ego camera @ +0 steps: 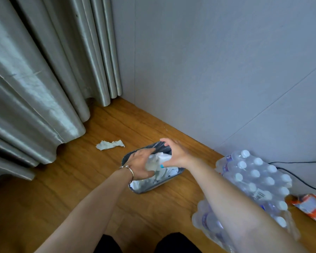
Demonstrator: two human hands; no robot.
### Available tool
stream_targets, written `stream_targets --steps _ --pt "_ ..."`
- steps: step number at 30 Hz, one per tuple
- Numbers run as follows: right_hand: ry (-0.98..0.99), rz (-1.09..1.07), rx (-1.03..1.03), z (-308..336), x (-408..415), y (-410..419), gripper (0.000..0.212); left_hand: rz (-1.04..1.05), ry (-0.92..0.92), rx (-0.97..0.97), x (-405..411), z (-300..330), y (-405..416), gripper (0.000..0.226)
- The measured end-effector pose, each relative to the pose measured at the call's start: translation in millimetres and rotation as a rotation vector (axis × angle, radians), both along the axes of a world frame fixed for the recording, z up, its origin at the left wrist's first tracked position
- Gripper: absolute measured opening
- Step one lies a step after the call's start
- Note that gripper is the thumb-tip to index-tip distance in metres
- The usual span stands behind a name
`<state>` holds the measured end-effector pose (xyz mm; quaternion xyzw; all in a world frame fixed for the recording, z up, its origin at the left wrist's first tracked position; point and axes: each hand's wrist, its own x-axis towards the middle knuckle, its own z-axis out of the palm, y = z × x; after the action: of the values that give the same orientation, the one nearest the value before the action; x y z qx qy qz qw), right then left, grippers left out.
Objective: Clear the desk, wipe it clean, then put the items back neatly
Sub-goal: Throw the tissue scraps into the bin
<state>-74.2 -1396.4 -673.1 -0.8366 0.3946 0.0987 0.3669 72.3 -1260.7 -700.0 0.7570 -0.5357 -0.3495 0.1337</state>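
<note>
A wooden floor point(91, 179) of warm, streaked planks runs to a corner where a pale grey panelled wall point(208, 70) meets a heavy satin-sheened curtain point(35, 79) hanging in deep folds. Nearest, at the bottom edge, two dark shapes, probably the person's knees, are cut off by the frame. To the right, shrink-wrapped packs of water bottles point(254, 178) with white caps lie partly behind the right forearm; beside them an orange and white carton point(310, 207) is cut by the frame edge, and a black cable point(299, 172) trails along the wall.

Both arms reach down to a small grey waste bin point(144, 188), rounded-rectangular and lined with a dark bag. The left hand point(141, 166), with a thin metal bangle at the wrist, has its fingers curled round crumpled white waste point(161, 161) at the bin's mouth, gripping it. The right hand point(174, 153) arches over the far side, fingers bent down on the bag's rim and thumb against the same white waste; blur keeps the exact grip unclear. The bin's contents are mostly hidden beneath the hands.

Beyond the bin, apart from it, a crumpled white tissue point(110, 144) lies on the floor near the curtain hem.
</note>
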Motion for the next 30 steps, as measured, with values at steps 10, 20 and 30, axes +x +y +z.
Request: stream_targets --steps 10,20,30 --pt "0.098 -0.045 0.184 181.3 -3.6 39.4 0.103 0.083 0.04 0.148 16.5 197.1 30.9 0.083" --pt "0.181 0.183 0.149 417.3 44.1 62.3 0.09 0.227 -0.017 0.232 48.0 450.3 89.6 0.096" --pt "0.204 0.559 0.067 533.1 85.3 130.4 0.081 0.596 -0.211 0.262 28.2 588.1 210.1 0.092"
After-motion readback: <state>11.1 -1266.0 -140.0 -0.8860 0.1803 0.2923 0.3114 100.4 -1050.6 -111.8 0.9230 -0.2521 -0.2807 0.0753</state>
